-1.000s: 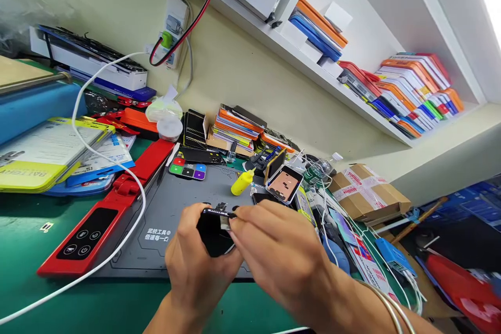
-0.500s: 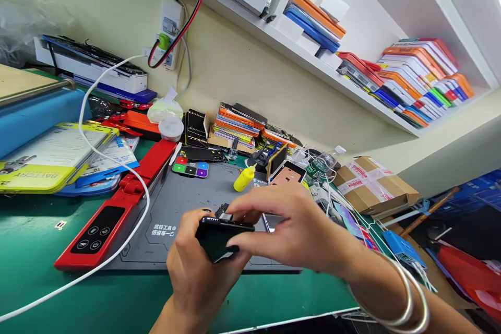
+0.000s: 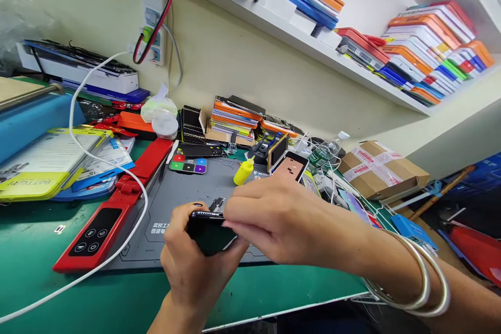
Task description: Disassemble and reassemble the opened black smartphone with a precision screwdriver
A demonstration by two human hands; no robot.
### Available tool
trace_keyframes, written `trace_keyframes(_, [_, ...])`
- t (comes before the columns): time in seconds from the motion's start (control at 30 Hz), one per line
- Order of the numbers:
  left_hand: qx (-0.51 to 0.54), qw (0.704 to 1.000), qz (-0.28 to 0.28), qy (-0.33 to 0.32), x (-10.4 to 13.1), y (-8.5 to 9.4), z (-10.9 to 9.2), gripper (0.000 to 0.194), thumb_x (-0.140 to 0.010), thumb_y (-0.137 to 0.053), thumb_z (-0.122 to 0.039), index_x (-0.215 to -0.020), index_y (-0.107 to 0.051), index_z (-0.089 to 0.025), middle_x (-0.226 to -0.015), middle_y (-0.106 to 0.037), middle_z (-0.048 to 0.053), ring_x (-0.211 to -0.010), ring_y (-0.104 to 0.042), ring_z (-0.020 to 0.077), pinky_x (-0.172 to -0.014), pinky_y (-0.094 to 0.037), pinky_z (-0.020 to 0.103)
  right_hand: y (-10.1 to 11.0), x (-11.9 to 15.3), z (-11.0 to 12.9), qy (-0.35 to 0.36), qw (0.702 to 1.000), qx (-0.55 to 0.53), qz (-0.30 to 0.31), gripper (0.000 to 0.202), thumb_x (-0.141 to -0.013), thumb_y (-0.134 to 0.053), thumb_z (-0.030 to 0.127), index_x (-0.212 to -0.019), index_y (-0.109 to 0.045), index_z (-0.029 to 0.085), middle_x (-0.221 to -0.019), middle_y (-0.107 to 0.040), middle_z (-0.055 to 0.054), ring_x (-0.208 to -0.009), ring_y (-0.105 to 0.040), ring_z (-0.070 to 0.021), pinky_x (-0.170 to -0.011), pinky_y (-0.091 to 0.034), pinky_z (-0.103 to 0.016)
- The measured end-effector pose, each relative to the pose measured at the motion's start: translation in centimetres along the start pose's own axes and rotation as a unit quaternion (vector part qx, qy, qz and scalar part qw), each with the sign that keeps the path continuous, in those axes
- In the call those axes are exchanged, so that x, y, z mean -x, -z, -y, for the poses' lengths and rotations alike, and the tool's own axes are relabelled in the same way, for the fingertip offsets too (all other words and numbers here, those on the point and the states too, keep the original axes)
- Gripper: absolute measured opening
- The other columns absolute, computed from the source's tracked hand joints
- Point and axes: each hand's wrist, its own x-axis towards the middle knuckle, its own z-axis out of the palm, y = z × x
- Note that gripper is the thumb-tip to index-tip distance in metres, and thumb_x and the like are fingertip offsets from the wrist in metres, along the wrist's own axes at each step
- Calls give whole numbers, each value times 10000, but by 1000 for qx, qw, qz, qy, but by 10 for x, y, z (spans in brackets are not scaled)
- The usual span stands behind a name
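Note:
A dark phone (image 3: pixel 209 236) is tilted above the front of the grey mat (image 3: pixel 151 240). My left hand (image 3: pixel 193 266) is wrapped round its left side and lower part. My right hand (image 3: pixel 270 214) has its thumb and fingers pressed together at the phone's upper right edge; whether they hold something small is hidden. Just behind the phone, a small dark part (image 3: pixel 217 203) shows on the mat. A yellow bottle (image 3: pixel 243 171) stands farther back, beside another phone (image 3: pixel 290 166) with a pinkish screen.
A red folding lamp (image 3: pixel 97 229) lies along the mat's left side, crossed by a white cable (image 3: pixel 146 203). Stacked boxes (image 3: pixel 235 120) stand against the wall. A bottle (image 3: pixel 326 151) and a cardboard box (image 3: pixel 381 169) are at the right.
My right thumb and fingers have drawn together at the phone's edge. The thumb no longer lies across the dark face. The view has shifted slightly.

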Motion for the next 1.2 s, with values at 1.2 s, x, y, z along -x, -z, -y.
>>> trace_keyframes(1.2, [17,978,-12,-209,-8,12,12,462,-659,-892,-343,-905,-525,-209,-991,-622,75,-845,-656,206,-728,-569,371,-21,-5,-36,-9,939,-339,56,216,-948,-525,187,-740,-469,193,-676,-397,70,-644,-388,-89,-598,-328,-215])
